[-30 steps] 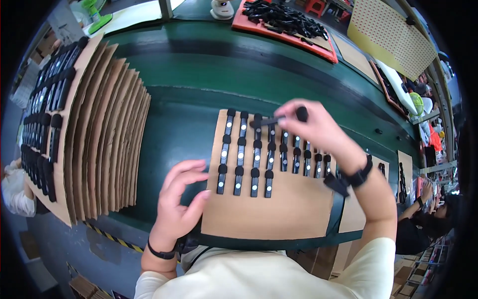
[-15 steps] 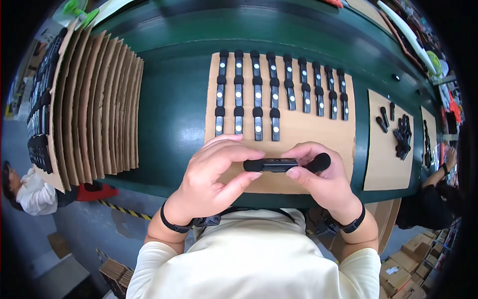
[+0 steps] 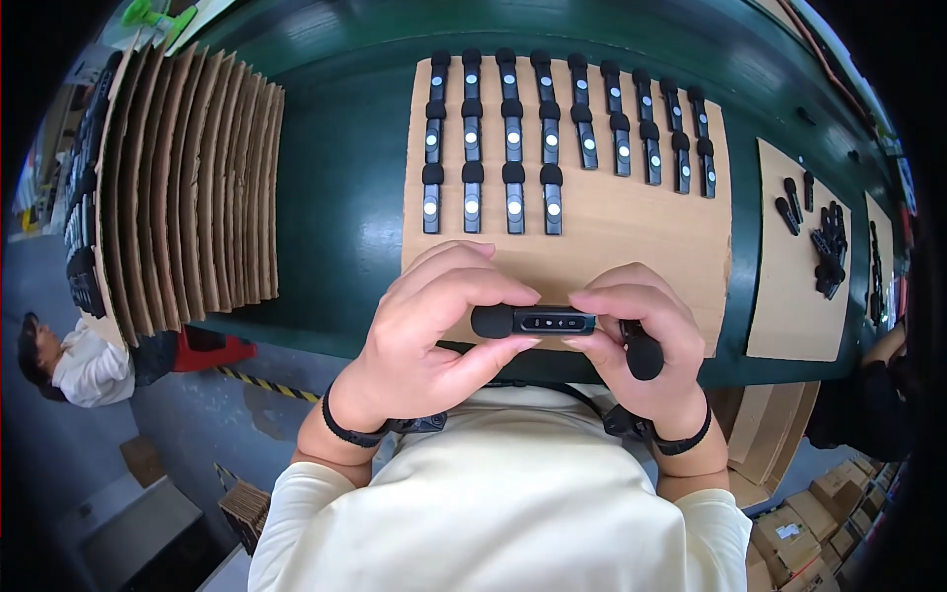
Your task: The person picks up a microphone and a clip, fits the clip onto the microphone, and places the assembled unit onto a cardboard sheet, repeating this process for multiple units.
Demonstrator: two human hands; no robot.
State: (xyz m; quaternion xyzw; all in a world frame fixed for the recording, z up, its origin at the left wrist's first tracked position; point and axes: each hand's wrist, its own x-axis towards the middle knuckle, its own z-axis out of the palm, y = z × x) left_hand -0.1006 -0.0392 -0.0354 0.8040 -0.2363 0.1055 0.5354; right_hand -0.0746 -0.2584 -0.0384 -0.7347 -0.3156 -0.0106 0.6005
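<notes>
Close to my body I hold a small black clip-on microphone [image 3: 558, 321] level, its round foam cap [image 3: 491, 321] to the left and a row of small marks on its face. My left hand [image 3: 419, 321] pinches it near the foam end between thumb and index finger. The thumb and index finger of my right hand [image 3: 651, 311] grip the opposite end. A second black microphone [image 3: 645, 356] is tucked in that same hand; its foam cap pokes out below the fingers and its body is mostly hidden. Just beyond, three rows of similar microphones [image 3: 514, 202] lie on a cardboard sheet [image 3: 631, 222].
Upright cardboard sheets [image 3: 187, 187] stand packed together on the green table [image 3: 335, 197] at the left. To the right, another cardboard sheet [image 3: 799, 326] bears a loose heap of microphones [image 3: 831, 247]. One person [image 3: 94, 365] is at far left; another [image 3: 863, 409] is at right.
The held microphone has been rolled so its marked face shows. The second microphone's foam cap has swung lower in my right hand. The view has shifted, so the rows appear higher.
</notes>
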